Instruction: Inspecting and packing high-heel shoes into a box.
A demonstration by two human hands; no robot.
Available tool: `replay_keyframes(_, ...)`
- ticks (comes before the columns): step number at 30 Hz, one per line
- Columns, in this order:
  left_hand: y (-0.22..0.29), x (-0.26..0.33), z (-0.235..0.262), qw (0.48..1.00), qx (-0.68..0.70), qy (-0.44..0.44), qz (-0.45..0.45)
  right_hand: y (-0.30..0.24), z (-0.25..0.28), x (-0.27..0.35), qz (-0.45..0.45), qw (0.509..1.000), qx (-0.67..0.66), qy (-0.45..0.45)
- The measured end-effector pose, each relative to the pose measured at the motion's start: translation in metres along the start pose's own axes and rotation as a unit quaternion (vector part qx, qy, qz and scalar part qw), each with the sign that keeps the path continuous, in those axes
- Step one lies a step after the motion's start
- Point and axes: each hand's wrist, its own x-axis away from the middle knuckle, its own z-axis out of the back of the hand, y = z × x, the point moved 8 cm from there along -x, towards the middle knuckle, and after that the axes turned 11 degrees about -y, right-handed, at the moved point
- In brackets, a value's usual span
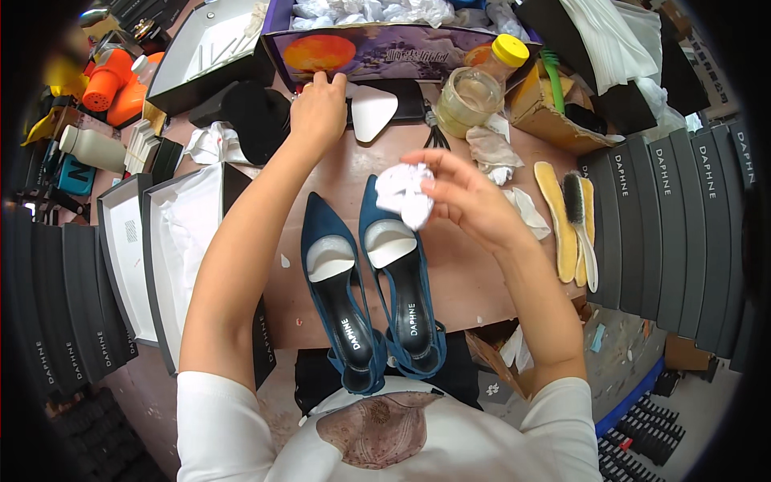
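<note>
A pair of blue pointed slingback shoes lies at the table's near edge, toes away from me: the left shoe (329, 221) and the right shoe (369, 201). A white insert (331, 261) shows in the left shoe's opening, and a like white insert (389, 245) in the other. My right hand (466, 197) is closed on a crumpled wad of white tissue paper (404, 193), held over the right shoe's toe. Stretched forward, my left hand (319, 112) has its fingers drawn together at the front of a purple box (369, 56); what they hold, if anything, is hidden.
White paper wads (377, 11) fill the purple box. A glass jar (468, 100) and a yellow-capped bottle (506, 60) stand before it. Right of the shoes lie a brush (576, 201) and yellow pads (554, 189). Dark shoeboxes (642, 225) line both sides; an open box (181, 241) sits left.
</note>
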Motion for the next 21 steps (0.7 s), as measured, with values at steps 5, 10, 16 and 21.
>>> replay_keyframes(5,0.006,-0.003,0.004,1.0,-0.03,0.006,-0.002,-0.009,-0.045,0.036,0.017,0.892,0.45,-0.037)
replay_keyframes(10,0.033,0.047,0.06,0.991,0.024,0.073,-0.112,0.003,-0.076,0.023,0.029,0.748,0.662,0.041)
replay_keyframes(16,0.046,0.156,0.106,0.979,0.129,-0.085,-0.136,0.018,-0.058,0.024,-0.026,0.797,0.604,0.011)
replay_keyframes(21,0.044,0.22,0.085,0.949,0.202,-0.22,-0.101,0.015,-0.055,0.03,0.024,0.774,0.632,0.008)
